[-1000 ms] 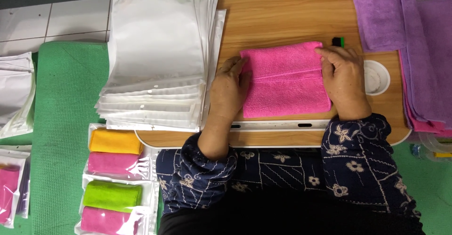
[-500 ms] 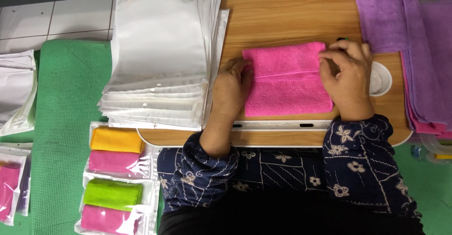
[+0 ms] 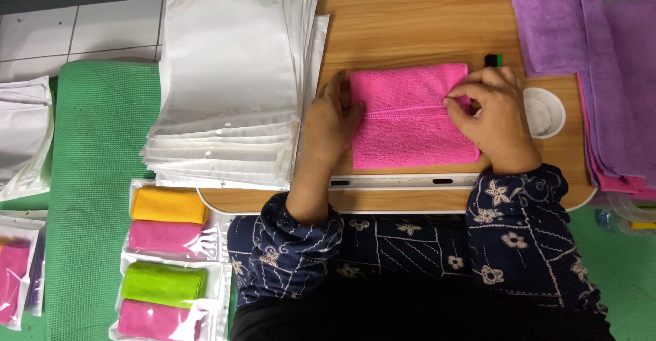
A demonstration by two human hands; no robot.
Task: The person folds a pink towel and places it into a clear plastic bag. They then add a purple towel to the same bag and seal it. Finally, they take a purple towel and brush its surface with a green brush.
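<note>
A folded pink cloth (image 3: 403, 119) lies in the middle of the wooden lap table (image 3: 410, 26). My left hand (image 3: 329, 124) rests at the cloth's left edge, fingers together against its side. My right hand (image 3: 493, 115) sits on the cloth's right edge, thumb and forefinger pinching the fabric near the fold line. Both forearms wear dark blue patterned sleeves.
A stack of clear plastic bags (image 3: 232, 81) lies left of the cloth. Purple cloths (image 3: 588, 40) pile at the right, over pink ones. A white round cup recess (image 3: 544, 112) and a small black-green object (image 3: 493, 60) are near my right hand. Bagged cloths (image 3: 167, 259) lie on a green mat (image 3: 96, 177).
My right hand has shifted left onto the cloth and closed into a pinch on its right edge. My left hand slid slightly up along the left edge.
</note>
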